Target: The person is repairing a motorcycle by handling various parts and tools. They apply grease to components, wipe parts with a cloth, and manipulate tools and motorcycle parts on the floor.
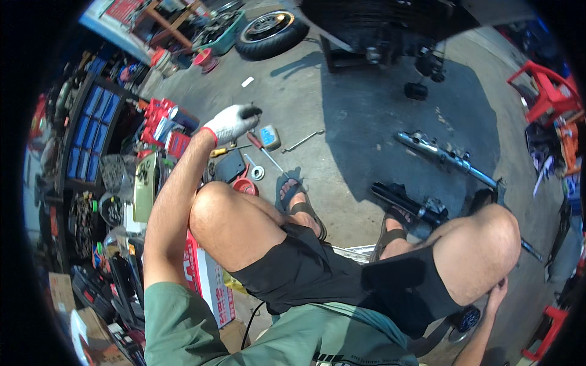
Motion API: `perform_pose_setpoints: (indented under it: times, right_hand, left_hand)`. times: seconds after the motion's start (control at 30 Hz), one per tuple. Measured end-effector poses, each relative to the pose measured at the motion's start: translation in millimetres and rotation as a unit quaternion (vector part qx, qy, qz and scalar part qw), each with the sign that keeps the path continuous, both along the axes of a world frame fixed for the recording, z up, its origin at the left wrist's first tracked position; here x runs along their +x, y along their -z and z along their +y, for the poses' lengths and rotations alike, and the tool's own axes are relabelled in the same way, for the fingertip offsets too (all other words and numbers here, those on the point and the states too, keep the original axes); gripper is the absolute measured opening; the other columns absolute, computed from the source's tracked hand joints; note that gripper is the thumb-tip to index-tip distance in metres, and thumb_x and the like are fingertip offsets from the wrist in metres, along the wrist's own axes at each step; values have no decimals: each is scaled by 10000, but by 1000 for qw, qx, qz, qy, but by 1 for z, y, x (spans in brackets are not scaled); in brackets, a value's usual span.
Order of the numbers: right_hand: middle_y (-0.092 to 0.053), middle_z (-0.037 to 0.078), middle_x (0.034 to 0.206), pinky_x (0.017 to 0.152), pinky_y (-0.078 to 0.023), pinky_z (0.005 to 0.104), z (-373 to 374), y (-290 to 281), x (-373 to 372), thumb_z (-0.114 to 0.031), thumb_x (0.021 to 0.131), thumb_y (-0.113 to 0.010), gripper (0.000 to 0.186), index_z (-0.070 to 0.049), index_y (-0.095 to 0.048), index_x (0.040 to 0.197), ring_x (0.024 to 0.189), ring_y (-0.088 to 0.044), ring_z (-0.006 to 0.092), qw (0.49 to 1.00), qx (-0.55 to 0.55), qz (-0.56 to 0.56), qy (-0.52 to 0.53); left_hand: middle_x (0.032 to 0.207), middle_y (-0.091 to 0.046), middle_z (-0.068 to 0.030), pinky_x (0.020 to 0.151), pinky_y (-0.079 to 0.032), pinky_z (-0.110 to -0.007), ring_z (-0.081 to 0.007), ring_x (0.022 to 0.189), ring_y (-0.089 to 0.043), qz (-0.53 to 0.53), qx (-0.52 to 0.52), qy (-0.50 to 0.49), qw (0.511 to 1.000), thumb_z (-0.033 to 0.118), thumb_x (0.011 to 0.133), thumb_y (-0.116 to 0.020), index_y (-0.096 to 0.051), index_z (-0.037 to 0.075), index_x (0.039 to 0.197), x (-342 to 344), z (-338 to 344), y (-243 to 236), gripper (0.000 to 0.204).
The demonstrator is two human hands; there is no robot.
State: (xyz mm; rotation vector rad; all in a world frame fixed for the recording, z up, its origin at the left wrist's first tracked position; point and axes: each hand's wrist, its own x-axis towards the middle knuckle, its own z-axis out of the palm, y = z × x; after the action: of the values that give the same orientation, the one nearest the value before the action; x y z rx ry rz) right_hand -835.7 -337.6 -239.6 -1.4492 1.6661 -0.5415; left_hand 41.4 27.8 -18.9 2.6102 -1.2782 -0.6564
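My left hand point(235, 124), in a white glove with dark fingertips, is curled above a screwdriver point(256, 141) with a red handle and long shaft; what it holds, if anything, is too small to make out. A small grey block with a blue top point(268, 137) and a metal wrench point(303, 141) lie nearby. My bare right hand point(497, 293) is beside my right knee, its fingers partly hidden. A silver fork tube point(446, 160) and a black one point(409, 204) lie on the floor to the right.
A raised vehicle point(375, 27) stands ahead, a wheel point(268, 35) to its left. Parts drawers point(91, 131), red containers point(160, 122), a red dish point(243, 186) and cardboard boxes point(61, 293) crowd the left. A red plastic chair point(543, 91) is at right.
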Motion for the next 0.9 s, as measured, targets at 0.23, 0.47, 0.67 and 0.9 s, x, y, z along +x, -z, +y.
perform_pose_setpoints:
  times: [0.23, 0.47, 0.67, 0.9]
  right_hand:
    - [-552, 8, 918, 693, -466, 279, -123, -110, 138, -82, 960, -623, 574, -96, -449, 1508, 792, -530, 108, 957, -210, 18, -199]
    - [-548, 14, 904, 535, -379, 216, -159, -191, 341, -117, 964, -557, 574, -49, -423, 1519, 626, -470, 64, 940, -156, -35, -301]
    - [-541, 46, 1016, 622, -441, 249, -69, -270, 499, -145, 936, -527, 537, -33, -495, 1460, 699, -520, 111, 836, -159, 38, -523]
    - [-585, 105, 1059, 731, -524, 280, 4, -267, 587, -58, 861, -529, 597, -15, -497, 1456, 784, -567, 144, 793, -60, 100, -598]
  left_hand:
    - [1278, -664, -179, 991, -494, -349, -234, 1109, -654, 34, -53, -149, 987, 268, 1001, -556, -568, -22, 1368, 36, 76, 25, 467]
    - [1175, -698, -225, 960, -509, -391, -312, 1090, -670, 90, -135, -262, 951, 298, 949, -596, -624, -22, 1289, -23, 169, 158, 467]
    - [1159, -688, -246, 972, -501, -406, -358, 1119, -658, 156, -165, -348, 910, 281, 927, -561, -668, 13, 1221, -113, 162, 254, 412]
    - [1155, -685, -235, 934, -522, -426, -376, 1090, -657, 82, -200, -440, 872, 258, 928, -578, -627, 32, 1275, -79, 121, 286, 417]
